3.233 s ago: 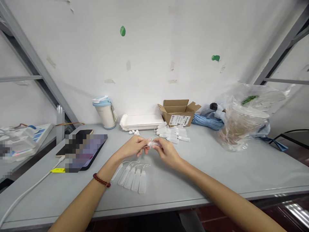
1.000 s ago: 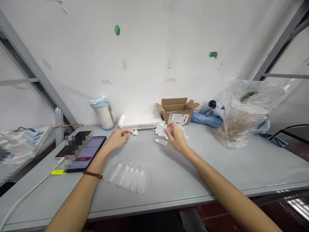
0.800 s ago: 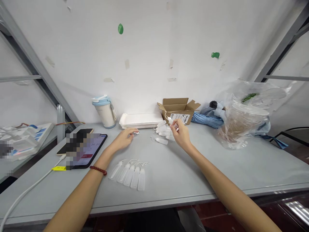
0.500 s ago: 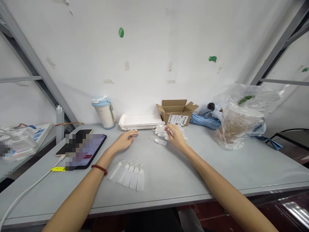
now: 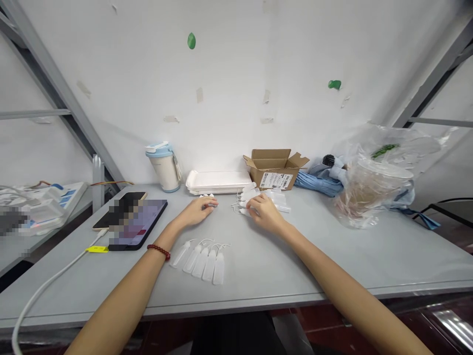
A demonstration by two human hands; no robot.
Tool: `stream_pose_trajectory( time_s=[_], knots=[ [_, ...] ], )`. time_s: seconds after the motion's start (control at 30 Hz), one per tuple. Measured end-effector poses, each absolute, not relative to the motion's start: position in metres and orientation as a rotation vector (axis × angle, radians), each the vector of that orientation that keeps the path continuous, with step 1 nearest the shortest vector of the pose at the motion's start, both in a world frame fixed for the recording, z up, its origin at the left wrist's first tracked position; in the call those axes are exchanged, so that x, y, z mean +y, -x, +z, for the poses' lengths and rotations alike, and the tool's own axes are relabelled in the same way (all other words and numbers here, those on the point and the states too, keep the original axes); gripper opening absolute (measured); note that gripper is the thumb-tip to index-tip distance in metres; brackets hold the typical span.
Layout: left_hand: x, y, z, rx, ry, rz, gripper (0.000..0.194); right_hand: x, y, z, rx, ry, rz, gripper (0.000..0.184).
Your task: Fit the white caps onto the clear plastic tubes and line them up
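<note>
My left hand rests near the middle of the table with its fingers curled and bunched. Small white pieces show just beyond the fingertips; whatever lies between the fingers is hidden. My right hand bends over a pile of small translucent plastic bottles with white tops and thin straps. Its thumb and fingers close on the nearest bottle, partly covered by the fingertips. Several similar bottles lie side by side in a fan in front of my left hand, straps pointing away from me.
At the back stand a tumbler, a stack of white trays and an open cardboard box. Two phones and a white cable lie left. On the right are a plastic-wrapped tub and blue cloth.
My right hand has come down and nearer to me, onto the closest bottle of the pile. More white pieces show past my left fingers, which have curled in slightly. The view has shifted a little.
</note>
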State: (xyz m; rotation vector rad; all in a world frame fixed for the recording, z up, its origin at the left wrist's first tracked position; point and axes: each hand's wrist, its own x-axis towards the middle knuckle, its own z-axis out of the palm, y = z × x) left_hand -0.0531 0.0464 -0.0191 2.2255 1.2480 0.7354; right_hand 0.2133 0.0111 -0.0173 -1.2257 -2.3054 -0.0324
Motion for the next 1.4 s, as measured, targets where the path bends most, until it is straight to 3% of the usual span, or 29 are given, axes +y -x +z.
stream_pose_trajectory(
  time_s=[0.27, 0.9, 1.0, 1.13, 1.23, 1.4],
  knots=[
    [0.046, 0.053, -0.021, 1.203, -2.196, 0.700, 0.035, 0.012, -0.214, -0.019, -2.319, 1.281, -0.165, 0.011],
    [0.045, 0.053, -0.017, 1.366, -2.198, 0.751, 0.035, 0.000, -0.207, -0.006, -2.305, 1.230, -0.074, 0.012],
    [0.045, 0.053, -0.016, 1.385, -2.215, 0.749, 0.034, -0.013, -0.199, 0.005, -2.255, 1.156, 0.168, 0.011],
    [0.042, 0.051, -0.012, 1.396, -2.243, 0.700, 0.034, -0.037, -0.189, 0.021, -2.308, 0.858, 1.037, 0.009],
    [0.039, 0.047, -0.010, 1.418, -2.233, 0.717, 0.034, -0.052, -0.183, 0.024, -2.406, 0.612, 1.545, 0.026],
    [0.036, 0.042, -0.010, 1.435, -2.162, 0.800, 0.040, -0.058, -0.175, 0.014, -2.433, 0.573, 1.637, 0.029]
  ],
)
